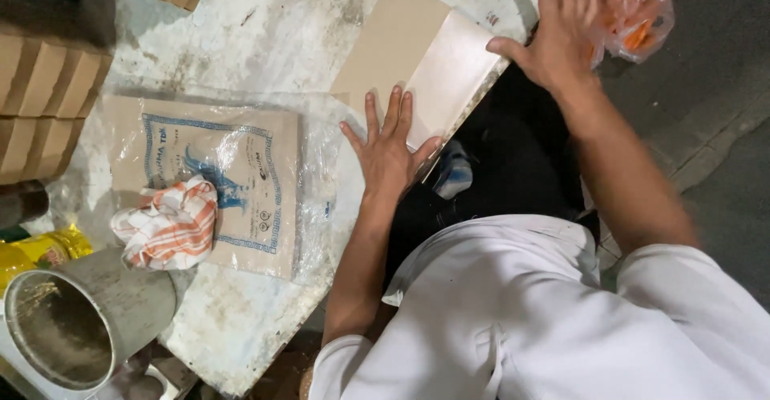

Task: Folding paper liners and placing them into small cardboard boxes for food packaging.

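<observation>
Pressing flat on the tile (449, 75), left hand (387, 150) has fingers spread, gripping nothing; right hand (557, 35) hovers open at its far edge; tile looks stiff, glossy, brittle, best held by edges

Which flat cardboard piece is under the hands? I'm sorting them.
The bare tan sheet at the table's far edge; left hand presses it. The other, printed, lies plastic-wrapped.

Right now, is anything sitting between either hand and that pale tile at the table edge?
Nothing visible. The left hand lies flat on the near end of the pale tile, and the right hand is at its far edge, fingers spread. The striped cloth and metal cup lie well off to the side on the table.
</observation>
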